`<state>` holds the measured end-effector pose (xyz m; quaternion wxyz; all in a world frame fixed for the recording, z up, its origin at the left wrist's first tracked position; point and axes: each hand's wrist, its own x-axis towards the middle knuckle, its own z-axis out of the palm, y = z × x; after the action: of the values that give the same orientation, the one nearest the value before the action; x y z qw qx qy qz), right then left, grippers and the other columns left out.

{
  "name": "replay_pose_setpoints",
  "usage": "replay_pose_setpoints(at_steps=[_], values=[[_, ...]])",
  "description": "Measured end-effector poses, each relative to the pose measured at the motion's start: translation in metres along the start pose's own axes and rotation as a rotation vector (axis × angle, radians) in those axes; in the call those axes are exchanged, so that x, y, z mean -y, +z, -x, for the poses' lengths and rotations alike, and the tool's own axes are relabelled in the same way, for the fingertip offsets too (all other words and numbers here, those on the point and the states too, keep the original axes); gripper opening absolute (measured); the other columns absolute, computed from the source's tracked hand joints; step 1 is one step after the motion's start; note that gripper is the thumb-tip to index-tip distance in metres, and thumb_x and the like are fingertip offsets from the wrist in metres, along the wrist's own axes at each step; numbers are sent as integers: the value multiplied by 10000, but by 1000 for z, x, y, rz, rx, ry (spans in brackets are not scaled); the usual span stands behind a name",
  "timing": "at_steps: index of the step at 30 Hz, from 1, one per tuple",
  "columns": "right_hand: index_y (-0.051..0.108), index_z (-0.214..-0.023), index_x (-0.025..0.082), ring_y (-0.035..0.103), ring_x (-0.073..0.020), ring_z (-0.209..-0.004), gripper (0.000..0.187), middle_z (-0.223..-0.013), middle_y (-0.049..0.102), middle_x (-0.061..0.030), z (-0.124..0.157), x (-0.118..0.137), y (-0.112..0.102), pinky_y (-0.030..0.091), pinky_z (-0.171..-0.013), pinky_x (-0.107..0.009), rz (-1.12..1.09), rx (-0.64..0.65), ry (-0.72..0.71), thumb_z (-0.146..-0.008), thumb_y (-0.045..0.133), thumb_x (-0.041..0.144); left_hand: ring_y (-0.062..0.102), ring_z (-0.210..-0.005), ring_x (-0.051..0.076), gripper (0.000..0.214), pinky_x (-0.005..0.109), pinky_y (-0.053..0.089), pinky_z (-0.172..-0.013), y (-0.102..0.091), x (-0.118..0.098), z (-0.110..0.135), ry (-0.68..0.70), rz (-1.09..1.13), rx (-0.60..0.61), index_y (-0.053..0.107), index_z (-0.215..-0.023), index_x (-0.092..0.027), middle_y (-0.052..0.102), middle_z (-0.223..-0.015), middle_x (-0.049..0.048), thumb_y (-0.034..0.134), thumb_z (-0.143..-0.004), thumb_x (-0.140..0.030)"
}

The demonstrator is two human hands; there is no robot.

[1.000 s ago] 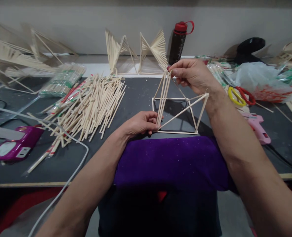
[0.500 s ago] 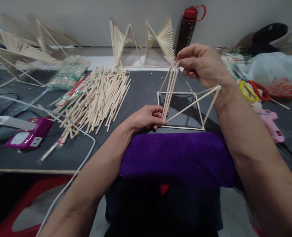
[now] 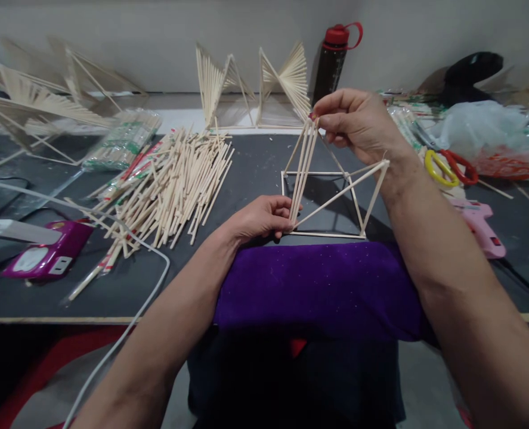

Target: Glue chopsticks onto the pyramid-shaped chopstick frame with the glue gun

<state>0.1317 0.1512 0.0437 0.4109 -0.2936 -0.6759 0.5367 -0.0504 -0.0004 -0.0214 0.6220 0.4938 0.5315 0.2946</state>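
A small frame of thin wooden sticks (image 3: 336,196) stands on the dark table (image 3: 255,161) just beyond a purple cloth (image 3: 318,286). My left hand (image 3: 259,219) is closed on the lower ends of several sticks leaning at the frame's near left corner. My right hand (image 3: 358,122) pinches the upper ends of those same sticks at the frame's top. A loose heap of sticks (image 3: 170,185) lies to the left of my left hand.
Finished fanned stick models (image 3: 255,83) stand at the back, more (image 3: 36,107) at far left. A dark bottle with a red cap (image 3: 333,62), scissors (image 3: 452,168), a pink glue gun (image 3: 479,223), plastic bags (image 3: 483,131), a magenta device (image 3: 45,256) and a white cable (image 3: 148,256) surround the work.
Both hands keep their hold on the leaning sticks. Only the head camera has shifted slightly; the frame stays in place.
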Motion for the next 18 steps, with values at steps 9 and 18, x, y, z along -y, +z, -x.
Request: replay_pose_setpoints(at_steps=[9,18], values=[[659,-820,268,556,-119,-560,178,-764,685,6,0,1,-1,357,-387,-263,47,0,50,-729,792,191,513,-467,40,319,166,232,-385,1,-2,1,-4,-7,7,648,-1076,-151,608,-707,-18,713,-764,-137],[668,-860,257,499,-106,-535,196,-695,669,12,-2,-3,-4,342,-426,-255,28,4,28,-728,809,223,541,-483,49,335,166,218,-377,0,-1,1,-1,6,19,655,-1066,-162,619,-720,-6,740,-742,-157]])
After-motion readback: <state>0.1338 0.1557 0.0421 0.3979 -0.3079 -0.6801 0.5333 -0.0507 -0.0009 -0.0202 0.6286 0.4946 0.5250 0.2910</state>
